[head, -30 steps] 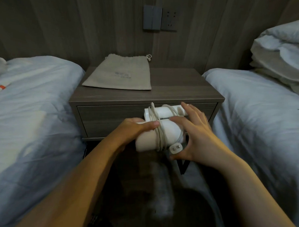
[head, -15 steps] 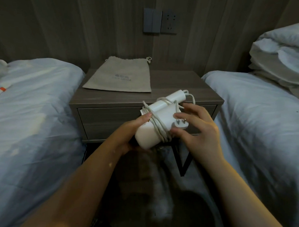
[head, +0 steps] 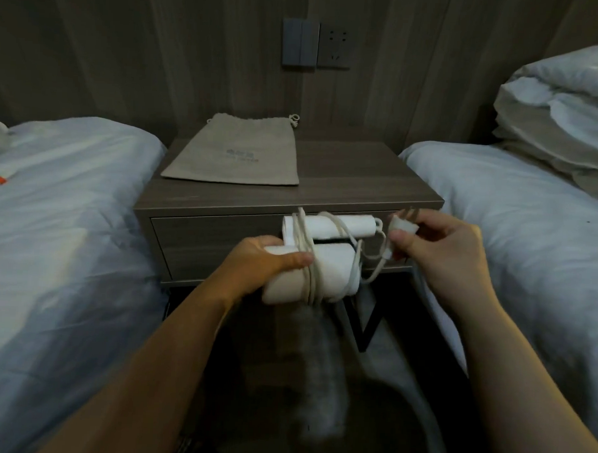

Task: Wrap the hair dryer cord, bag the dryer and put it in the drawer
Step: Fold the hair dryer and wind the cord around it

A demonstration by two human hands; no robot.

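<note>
Now that my right hand (head: 440,253) has pulled the white plug (head: 403,225) out to three o'clock, my left hand (head: 265,260) fingers stay clamped on the white folded hair dryer (head: 326,265); its thin white cord (head: 374,264) needs tucking.

The left hand (head: 262,259) grips the cord-wrapped hair dryer (head: 320,261); the right hand (head: 440,253) pinches its plug (head: 404,227) before the closed drawer (head: 214,243).

The hair dryer (head: 326,272) shows smooth, matt white plastic, its cord (head: 348,235) a pale rubbery line. The bag (head: 239,151) is coarse beige woven cloth, matt. The desk (head: 368,181) carries grey wood grain with a dull finish; the bed sheets (head: 69,199) look soft, creased white cotton.
</note>
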